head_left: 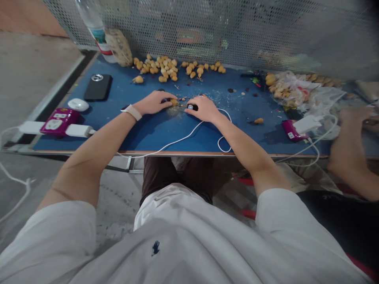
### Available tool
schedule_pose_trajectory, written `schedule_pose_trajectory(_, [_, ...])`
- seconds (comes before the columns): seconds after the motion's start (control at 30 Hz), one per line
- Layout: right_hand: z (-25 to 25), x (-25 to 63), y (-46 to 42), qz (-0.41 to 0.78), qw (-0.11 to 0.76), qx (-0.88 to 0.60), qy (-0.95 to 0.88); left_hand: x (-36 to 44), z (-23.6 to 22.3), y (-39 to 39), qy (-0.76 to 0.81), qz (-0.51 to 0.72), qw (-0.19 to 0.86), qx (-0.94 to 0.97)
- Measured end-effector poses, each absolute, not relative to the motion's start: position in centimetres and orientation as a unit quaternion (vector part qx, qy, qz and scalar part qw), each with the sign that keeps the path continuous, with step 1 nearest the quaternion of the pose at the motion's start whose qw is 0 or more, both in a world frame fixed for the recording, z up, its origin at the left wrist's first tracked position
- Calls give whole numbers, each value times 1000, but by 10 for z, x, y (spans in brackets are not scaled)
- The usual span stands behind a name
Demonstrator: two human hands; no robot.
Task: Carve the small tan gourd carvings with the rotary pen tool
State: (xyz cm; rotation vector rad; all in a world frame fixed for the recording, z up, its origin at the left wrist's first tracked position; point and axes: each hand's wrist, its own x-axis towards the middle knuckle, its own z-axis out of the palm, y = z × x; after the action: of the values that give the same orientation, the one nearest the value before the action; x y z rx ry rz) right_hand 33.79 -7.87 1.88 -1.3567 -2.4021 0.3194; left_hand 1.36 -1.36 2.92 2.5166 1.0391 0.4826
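Observation:
My left hand (pixel 155 102) rests on the blue table top and pinches a small tan bottle gourd (pixel 173 102) between thumb and fingers. Facing it, my right hand (pixel 205 108) is closed around a small dark rotary tool (pixel 191 107) with a thin metal bit pointing at the gourd. Most of the tool's body is hidden by my fingers. A white cable (pixel 186 137) runs from beneath my right hand. Pale dust lies on the table below the gourd and behind my right hand.
Many small gourds (pixel 168 67) lie along the mesh panel (pixel 189 31). At left are a phone (pixel 98 87), a white case (pixel 78 104), a purple power adapter (pixel 60 121) and a bottle (pixel 99 35). At right are plastic bags (pixel 304 90), another purple adapter (pixel 291 131) and another person's arm (pixel 348 146).

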Motion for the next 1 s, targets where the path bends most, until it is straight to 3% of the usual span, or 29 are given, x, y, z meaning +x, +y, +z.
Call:
schedule_pose_trajectory(0.37, [28,345,-79,183,237,-496,-815,5,25,-6,388,224,244,860])
schedule_pose_trajectory(0.7, [19,346,-69,317,438,-484,-688,2,26,-8,387,286,299,824])
schedule_pose_trajectory(0.87, [21,350,-64,300,501,-456,-672,1,26,-10,380,282,297,829])
schedule_pose_trajectory(1.0, [27,352,-61,267,489,-453,-697,-1,25,-7,386,277,294,829])
